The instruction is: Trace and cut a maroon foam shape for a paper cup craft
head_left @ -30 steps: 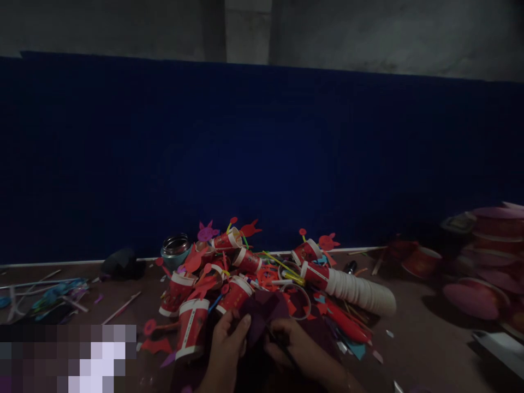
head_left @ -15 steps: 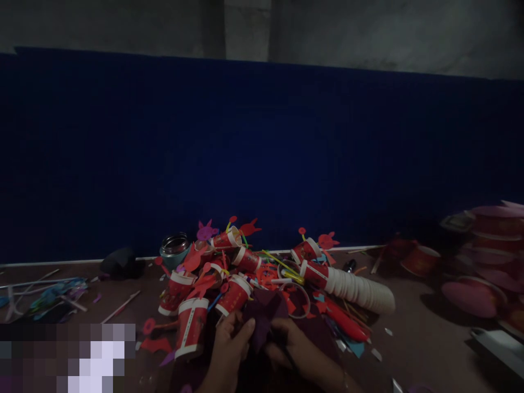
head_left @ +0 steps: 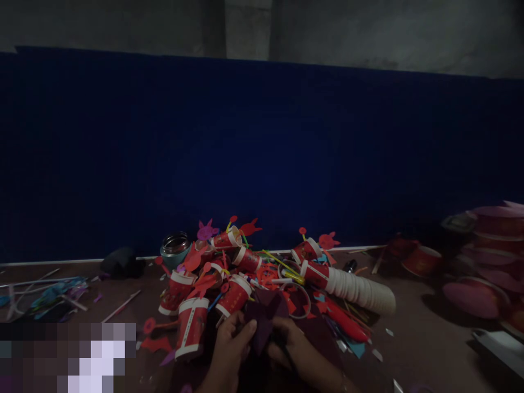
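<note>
My left hand point(head_left: 231, 346) pinches a dark purple sheet of paper point(head_left: 266, 314) between thumb and fingers. At the paper's right edge, my right hand point(head_left: 292, 344) is closed around dark-handled scissors point(head_left: 282, 349); their blades are hard to make out in the dim light. Just beyond my hands lies a heap of red paper cups, among them a cup point(head_left: 192, 327) standing close to my left hand. Red paper cut-outs point(head_left: 204, 284) are stuck on several of them. A larger dark purple sheet point(head_left: 317, 333) lies beneath my right hand.
A stack of nested paper cups point(head_left: 360, 289) lies to the right, beside a red pen-shaped object point(head_left: 347, 322). Farther left are a teal jar point(head_left: 175, 251), a dark bundle point(head_left: 120, 262) and blue scraps point(head_left: 57, 295). A blue panel point(head_left: 262, 153) stands behind the table.
The purple paper has tilted slightly between my hands. Both hands keep nearly the same place and grip.
</note>
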A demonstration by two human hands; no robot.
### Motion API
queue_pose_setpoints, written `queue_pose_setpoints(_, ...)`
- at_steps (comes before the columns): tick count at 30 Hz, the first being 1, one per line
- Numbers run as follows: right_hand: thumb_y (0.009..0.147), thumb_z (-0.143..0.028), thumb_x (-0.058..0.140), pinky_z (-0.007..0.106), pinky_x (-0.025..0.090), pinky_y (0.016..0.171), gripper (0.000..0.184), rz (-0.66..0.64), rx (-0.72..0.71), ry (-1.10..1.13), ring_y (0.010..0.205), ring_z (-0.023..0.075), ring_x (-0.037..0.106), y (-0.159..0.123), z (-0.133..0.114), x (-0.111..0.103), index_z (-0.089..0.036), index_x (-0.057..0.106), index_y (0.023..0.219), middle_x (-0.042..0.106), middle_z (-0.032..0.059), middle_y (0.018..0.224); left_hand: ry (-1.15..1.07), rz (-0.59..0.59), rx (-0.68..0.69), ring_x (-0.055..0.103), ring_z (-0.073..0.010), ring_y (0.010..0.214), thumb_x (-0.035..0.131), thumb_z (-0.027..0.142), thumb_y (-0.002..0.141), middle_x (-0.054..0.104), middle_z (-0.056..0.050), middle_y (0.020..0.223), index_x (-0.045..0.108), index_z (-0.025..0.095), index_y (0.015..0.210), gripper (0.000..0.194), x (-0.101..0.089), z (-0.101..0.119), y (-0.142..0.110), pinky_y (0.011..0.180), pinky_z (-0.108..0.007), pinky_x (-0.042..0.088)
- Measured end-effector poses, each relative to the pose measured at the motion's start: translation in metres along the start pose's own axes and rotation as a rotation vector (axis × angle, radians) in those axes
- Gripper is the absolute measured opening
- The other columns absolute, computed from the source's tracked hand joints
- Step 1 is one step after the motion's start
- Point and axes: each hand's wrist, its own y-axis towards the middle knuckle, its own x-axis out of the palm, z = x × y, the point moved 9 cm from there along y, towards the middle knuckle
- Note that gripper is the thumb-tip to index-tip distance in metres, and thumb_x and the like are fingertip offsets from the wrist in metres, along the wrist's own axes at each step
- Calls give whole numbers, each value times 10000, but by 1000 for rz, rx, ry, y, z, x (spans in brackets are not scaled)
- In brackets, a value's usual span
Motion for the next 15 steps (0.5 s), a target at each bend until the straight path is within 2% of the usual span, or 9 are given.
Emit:
queue_pose_setpoints(8, 606, -400, 649, 188, 316, 414, 263, 52, 42, 43, 428, 64, 365, -1, 9, -3, -169, 523, 607, 439, -59, 482, -57, 10, -21, 507, -71, 472, 805, 400, 478, 543, 57, 560, 507, 178, 657, 413, 3, 3, -3, 473, -178, 401)
queue_pose_setpoints(15, 631, -417, 646, 179, 288, 405, 292, 4, 55, 83, 401, 49, 346, 1, 10, 1, -163, 511, 580, 434, -68, 460, -50, 36, -12, 504, -67, 480, 805, 392, 489, 523, 59, 552, 522, 173, 660, 397, -3, -1, 2, 463, -166, 390)
